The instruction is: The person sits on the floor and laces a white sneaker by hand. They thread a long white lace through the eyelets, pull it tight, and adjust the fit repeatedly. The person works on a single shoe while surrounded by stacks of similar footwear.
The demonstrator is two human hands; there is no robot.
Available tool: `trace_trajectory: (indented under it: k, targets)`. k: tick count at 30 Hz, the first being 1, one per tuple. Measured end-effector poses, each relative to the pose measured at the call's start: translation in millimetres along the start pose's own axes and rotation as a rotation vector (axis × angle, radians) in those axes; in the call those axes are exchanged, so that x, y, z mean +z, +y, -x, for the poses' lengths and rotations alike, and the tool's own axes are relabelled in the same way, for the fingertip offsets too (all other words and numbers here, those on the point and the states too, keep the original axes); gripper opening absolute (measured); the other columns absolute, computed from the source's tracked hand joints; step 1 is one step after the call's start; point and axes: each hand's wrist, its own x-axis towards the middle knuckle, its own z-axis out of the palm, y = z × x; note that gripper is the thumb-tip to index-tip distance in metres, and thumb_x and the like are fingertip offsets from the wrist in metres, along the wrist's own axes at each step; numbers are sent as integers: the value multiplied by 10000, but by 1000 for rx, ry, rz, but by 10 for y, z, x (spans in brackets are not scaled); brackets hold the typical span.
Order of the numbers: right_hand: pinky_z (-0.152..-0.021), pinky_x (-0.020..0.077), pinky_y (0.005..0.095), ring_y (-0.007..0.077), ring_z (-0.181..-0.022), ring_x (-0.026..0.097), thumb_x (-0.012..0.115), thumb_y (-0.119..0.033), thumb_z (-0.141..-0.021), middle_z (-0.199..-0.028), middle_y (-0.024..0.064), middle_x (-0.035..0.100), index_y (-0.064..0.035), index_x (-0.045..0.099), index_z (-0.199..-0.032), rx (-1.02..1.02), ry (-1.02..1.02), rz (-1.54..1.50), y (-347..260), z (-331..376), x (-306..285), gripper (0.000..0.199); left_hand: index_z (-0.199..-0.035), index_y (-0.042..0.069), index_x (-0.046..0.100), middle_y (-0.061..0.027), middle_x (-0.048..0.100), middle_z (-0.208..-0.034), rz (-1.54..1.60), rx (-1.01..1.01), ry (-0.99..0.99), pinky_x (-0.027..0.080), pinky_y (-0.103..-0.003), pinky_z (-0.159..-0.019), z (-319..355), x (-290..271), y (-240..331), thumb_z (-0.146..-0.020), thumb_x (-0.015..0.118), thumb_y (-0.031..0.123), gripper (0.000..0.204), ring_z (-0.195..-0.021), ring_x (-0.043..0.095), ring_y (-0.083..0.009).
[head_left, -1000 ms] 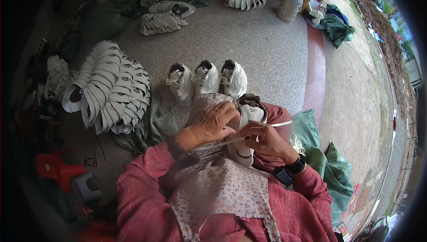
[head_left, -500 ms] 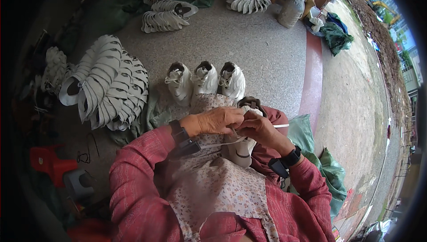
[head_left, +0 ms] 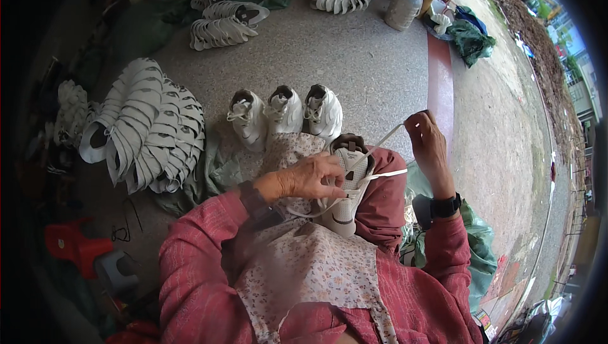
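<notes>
A white shoe upper with a dark lining (head_left: 347, 216) rests on my lap, its opening pointing away from me. My left hand (head_left: 311, 178) lies along its left side, fingers curled at the lacing edge; what they pinch is hard to make out. Up and to the right, my right hand (head_left: 428, 144) is closed on one end of a white shoelace (head_left: 384, 140), which runs taut down to the shoe. Another length of lace crosses the shoe toward the right, and a loop hangs below my left hand. Three laced white shoes (head_left: 283, 111) stand in a row just beyond my knees.
Stacked shoe uppers (head_left: 149, 130) are heaped at the left, with more bundles (head_left: 223, 27) farther back. A red plastic stool (head_left: 73, 243) stands at the lower left. Green sacks (head_left: 478, 249) lie by my right side. A filled plastic container (head_left: 403, 8) stands at the far right.
My right hand has moved away from the shoe, up and to the right, drawing the lace out. My left hand stays at the shoe, shifted slightly down and left. More of the shoe is visible.
</notes>
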Motion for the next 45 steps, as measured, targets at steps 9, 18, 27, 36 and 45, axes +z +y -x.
trace_trajectory:
  k: [9,18,27,36,45]
  targets:
    - [-572,440,258,120,-611,547,475,-321,-1062,-779,44,609,-55,574,-947,733,-253,-1710,-214,268,279,307,-853,86,669,-59,591,-866,-279,-69,-59,491,-381,-821,-193,222,202,-775,762,292,240,-903,593,-267]
    - [-516,277,266,91,-524,269,465,-47,-971,-636,-21,350,-119,422,-730,949,257,-2444,1341,417,2,254,-851,72,717,-13,545,-916,234,-248,-464,384,-313,-937,-292,-200,91,-774,809,262,224,-1024,488,-197]
    - [-485,215,258,89,-535,212,432,42,-965,-665,-45,222,-94,402,-712,640,984,-2282,3524,1133,-2047,289,-985,133,745,-4,543,-984,184,-161,-430,393,-330,-940,-324,-63,-3,-757,824,277,281,-1047,469,-205]
    - [-700,567,281,177,-777,616,532,-55,-1025,-901,96,641,51,598,-1101,544,666,-2013,2763,1004,-1603,146,-1239,199,702,19,542,-919,52,-166,-298,429,-300,-859,-231,-30,154,-791,800,235,460,-948,483,-171]
    - [-717,600,216,86,-811,681,591,-56,-994,-1126,51,685,12,503,-1392,707,437,-1422,2510,925,-1829,414,-1223,176,701,1,571,-916,140,-70,-188,457,-312,-835,-197,60,-20,-821,670,19,432,-912,550,-172]
